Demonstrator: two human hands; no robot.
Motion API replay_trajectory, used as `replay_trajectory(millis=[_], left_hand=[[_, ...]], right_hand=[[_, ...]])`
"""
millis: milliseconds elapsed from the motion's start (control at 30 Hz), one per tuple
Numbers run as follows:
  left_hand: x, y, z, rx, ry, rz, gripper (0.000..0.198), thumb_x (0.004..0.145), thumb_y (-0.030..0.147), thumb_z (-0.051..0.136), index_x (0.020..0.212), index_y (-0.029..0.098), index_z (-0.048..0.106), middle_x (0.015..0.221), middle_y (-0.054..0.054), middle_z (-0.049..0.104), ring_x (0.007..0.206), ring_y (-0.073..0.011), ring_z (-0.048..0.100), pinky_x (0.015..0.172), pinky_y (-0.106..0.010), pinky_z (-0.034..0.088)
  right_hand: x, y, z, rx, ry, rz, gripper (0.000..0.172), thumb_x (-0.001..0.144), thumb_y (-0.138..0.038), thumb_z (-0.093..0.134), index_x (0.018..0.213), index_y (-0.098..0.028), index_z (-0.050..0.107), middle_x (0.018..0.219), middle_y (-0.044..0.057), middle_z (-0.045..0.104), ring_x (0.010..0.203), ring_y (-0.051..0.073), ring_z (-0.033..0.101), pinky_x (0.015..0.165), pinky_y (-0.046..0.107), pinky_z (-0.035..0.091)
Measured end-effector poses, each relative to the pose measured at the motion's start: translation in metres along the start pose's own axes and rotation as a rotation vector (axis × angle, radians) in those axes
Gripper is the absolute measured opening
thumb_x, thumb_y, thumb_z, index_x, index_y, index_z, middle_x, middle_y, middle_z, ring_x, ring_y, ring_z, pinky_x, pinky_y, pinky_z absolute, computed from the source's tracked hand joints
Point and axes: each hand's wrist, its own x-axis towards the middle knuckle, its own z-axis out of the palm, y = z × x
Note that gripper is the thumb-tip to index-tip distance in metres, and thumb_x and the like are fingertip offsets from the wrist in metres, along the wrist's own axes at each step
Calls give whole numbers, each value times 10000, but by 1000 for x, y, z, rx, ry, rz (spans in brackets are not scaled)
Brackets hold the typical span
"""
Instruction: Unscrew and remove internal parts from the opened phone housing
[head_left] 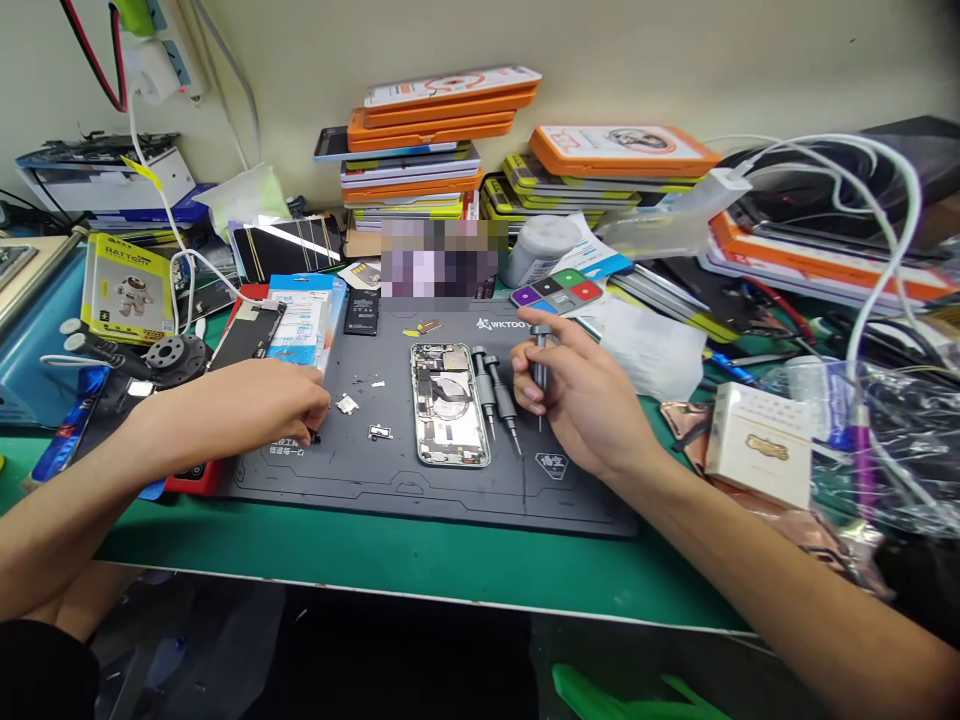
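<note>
An opened phone [450,404] lies face down in the middle of a dark grey work mat [420,480], its insides showing. My right hand [577,390] is closed round a small grey screwdriver [539,362], held upright just right of the phone. Two more screwdrivers [495,392] lie on the mat between the phone and that hand. My left hand [251,405] rests on the mat's left edge with fingers pinched on something small and dark I cannot make out. Tiny metal plates [346,403] and a small bracket [379,432] lie between my left hand and the phone.
Stacks of orange and yellow phone cases [435,130] line the back wall. A white box [761,442], plastic bags and white cables [877,300] crowd the right. A yellow battery box [126,288], a phone screen [247,335] and a black round tool [176,357] sit left. The green table edge [420,585] runs along the front.
</note>
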Motion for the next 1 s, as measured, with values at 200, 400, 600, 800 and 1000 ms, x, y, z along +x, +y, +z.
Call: replay_trajectory(millis=[200,400,600,800,1000], left_hand=[[0,1,0,10,-10,-6,73,921,163,651,933,225,686,972,-11,714,799,-186,614,656,-293,342],[-5,0,4,17,10,20,80,925,225,683,999,253,674,1019,0,711,814,-191,625,652,-296,353],[-9,8,3,56,35,21,72,962,292,657,974,222,649,1027,-32,708,829,-208,636,653,-301,372],[-11,6,8,144,60,57,72,951,222,639,1020,232,656,1064,-30,706,846,-210,639,657,-301,379],[-14,5,1,110,52,81,131,942,211,635,1063,256,659,1097,-15,703,899,-211,645,695,-300,396]], right_hand=[[-1,-1,1,6,7,13,391,793,-214,614,1176,-290,595,768,-33,519,521,89,390,450,245,277],[-1,-4,2,-11,-3,19,400,797,-229,620,1190,-297,597,769,-32,512,525,97,392,449,256,268],[-1,-4,2,-10,7,27,397,800,-238,623,1190,-302,590,768,-29,510,531,101,393,446,257,269],[0,-3,2,16,11,31,378,819,-214,631,1187,-298,609,760,-25,528,539,101,405,451,245,274],[2,0,1,86,58,-45,415,769,-199,593,1168,-315,589,817,-9,562,583,137,466,485,275,334]])
